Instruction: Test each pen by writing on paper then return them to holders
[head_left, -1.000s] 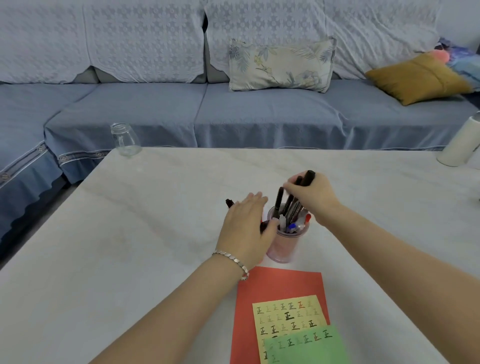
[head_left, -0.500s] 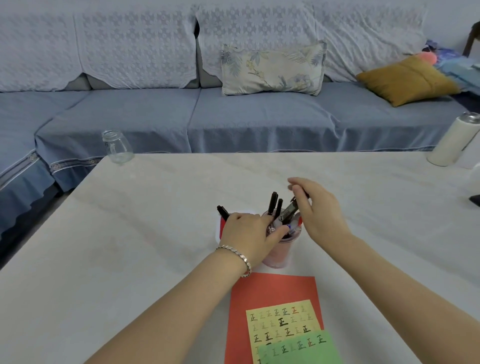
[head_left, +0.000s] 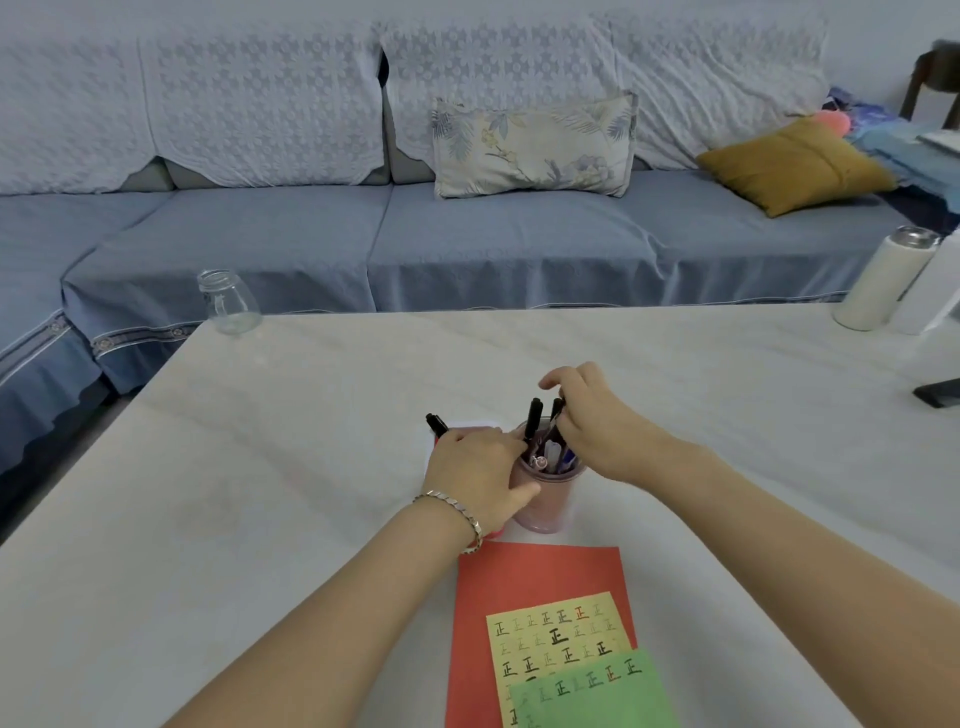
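- a blue sofa (head_left: 493, 249) runs along the far side, well beyond both hands.
- the pale table (head_left: 260, 493) lies under both forearms.
- a red sheet (head_left: 540, 571) lies flat on the table nearer the person than the hands, between the two forearms.
- a yellow sheet (head_left: 550, 639) covered in written marks lies on the red sheet, and a green sheet (head_left: 597, 701) overlaps its near corner.
- a white bottle (head_left: 883, 280) stands far off to the right of the right hand.
- the left hand (head_left: 475, 475) holds the side of the pink holder (head_left: 545, 504), with the thumb on its near wall and the fingers up at its rim.
- the right hand (head_left: 597, 426) is above the holder's far rim, its fingers curled and pinching the top of the held black pen (head_left: 557, 408), whose lower end is down in the holder.
- the pink holder stands between the two hands, with more pens inside.
- a second holder (head_left: 467, 428) is mostly hidden just behind the left hand.
- a glass jar (head_left: 228, 304) sits far to the left, at the table's far edge.
- an upright black pen (head_left: 533, 418) stands in the pink holder beside the left fingertips.
- a lone black pen (head_left: 436, 423) pokes out of the second holder.
- a bracelet (head_left: 457, 512) circles the left wrist.
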